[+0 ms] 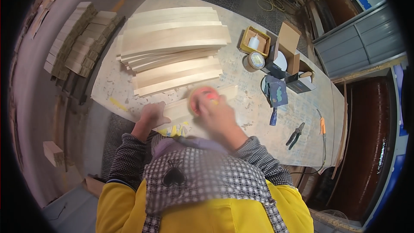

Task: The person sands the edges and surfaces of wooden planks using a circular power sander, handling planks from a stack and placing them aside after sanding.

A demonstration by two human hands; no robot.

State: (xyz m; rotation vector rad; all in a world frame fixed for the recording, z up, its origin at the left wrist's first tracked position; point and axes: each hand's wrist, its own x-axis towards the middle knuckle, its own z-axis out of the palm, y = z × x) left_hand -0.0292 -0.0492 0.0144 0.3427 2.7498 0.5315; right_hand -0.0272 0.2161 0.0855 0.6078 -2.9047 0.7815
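A pale wooden board [177,110] lies flat near the table's front edge. My left hand [152,116] grips its left end, with the thumb on the near side. Over the middle of the board, my right hand [217,112] holds a round red palm sander [195,99], blurred by motion. The sander hides part of the board; the board's right end shows beyond it. Just behind lies a small group of similar boards [178,77], and a larger stack of boards [174,35] rests farther back on the table.
To the right on the table [239,145] are a yellow tray [267,40] with a white bottle, a lidded jar [252,63], open cardboard boxes [292,58], a blue-handled scraper [273,116], pliers [295,136] and an orange-handled tool [322,125]. More stacked boards [85,45] stand left of the table.
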